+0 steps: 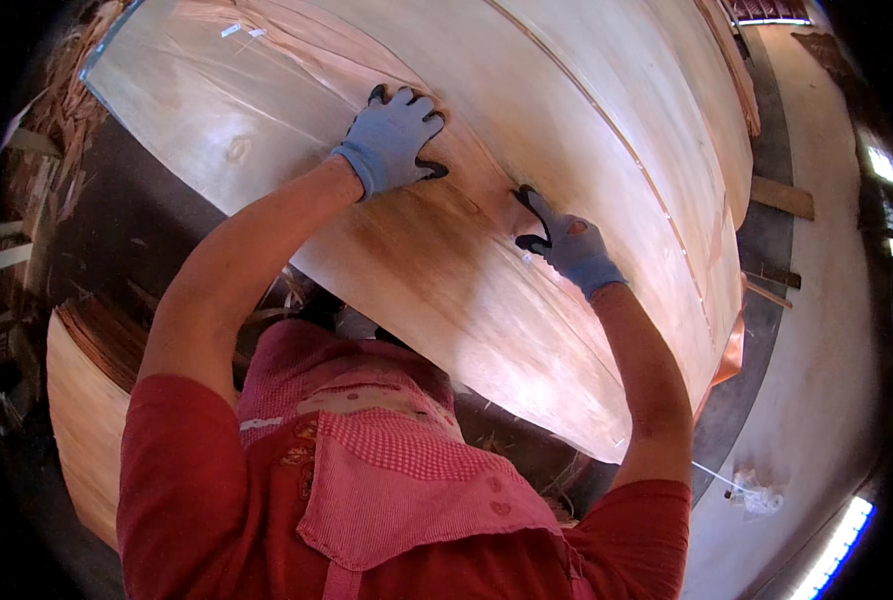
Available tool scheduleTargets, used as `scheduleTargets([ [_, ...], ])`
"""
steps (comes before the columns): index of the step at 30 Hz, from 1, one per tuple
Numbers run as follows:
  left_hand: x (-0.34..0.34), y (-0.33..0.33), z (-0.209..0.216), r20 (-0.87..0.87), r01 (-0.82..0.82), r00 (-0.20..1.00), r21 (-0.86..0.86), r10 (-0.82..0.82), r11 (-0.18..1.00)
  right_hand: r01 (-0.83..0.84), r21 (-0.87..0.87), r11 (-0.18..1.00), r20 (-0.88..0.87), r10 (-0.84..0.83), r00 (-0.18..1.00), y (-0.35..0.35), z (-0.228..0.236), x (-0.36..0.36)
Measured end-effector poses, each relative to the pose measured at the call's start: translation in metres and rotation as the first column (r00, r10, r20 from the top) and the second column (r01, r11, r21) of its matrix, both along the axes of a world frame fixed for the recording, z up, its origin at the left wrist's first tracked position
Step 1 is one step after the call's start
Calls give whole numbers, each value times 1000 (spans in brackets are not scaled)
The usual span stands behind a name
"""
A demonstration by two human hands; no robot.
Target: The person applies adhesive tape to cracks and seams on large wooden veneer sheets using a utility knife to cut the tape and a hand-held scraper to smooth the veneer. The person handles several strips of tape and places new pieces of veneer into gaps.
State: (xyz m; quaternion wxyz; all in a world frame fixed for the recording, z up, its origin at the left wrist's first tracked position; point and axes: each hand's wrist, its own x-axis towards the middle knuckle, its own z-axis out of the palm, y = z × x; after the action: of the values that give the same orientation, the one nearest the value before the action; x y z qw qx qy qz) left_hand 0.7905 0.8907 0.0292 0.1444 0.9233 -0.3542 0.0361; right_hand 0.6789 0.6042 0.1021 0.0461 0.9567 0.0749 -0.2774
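Observation:
Large pale sheets of wood veneer (446, 290) lie spread in front of me, with uneven, overlapping edges along their middle. My left hand (391, 140), in a grey glove with black fingertips, rests on the veneer with its fingers spread beside one such edge. Farther right, my right hand (569, 240) wears a matching glove with a small hole on its back. Its index finger and thumb are apart and touch the veneer near the same seam; the other fingers are partly hidden. Neither hand visibly holds anything.
Torn veneer scraps (71, 125) heap up at the far left. A curved stack of veneer (91, 420) stands at the lower left. On the right, a short wooden board (781, 197) sticks out from under the sheets, and a clear plastic bundle (756, 495) lies near a white cord.

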Motion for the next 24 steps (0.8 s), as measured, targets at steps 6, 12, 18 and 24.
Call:
scheduleTargets([
  [6,6,-1,-1,13,18,1000,-1,-18,1000,-75,67,995,154,64,986,-23,-28,-16],
  [12,8,2,-1,-16,28,999,-20,-28,999,-75,5,997,182,73,980,-29,-35,-10],
  [18,12,3,-5,-40,10,999,-38,-12,999,-92,-85,992,93,100,991,-3,-5,10],
  [24,9,1,1,18,16,1000,-74,-15,997,-111,5,994,254,106,961,-2,-6,3],
])
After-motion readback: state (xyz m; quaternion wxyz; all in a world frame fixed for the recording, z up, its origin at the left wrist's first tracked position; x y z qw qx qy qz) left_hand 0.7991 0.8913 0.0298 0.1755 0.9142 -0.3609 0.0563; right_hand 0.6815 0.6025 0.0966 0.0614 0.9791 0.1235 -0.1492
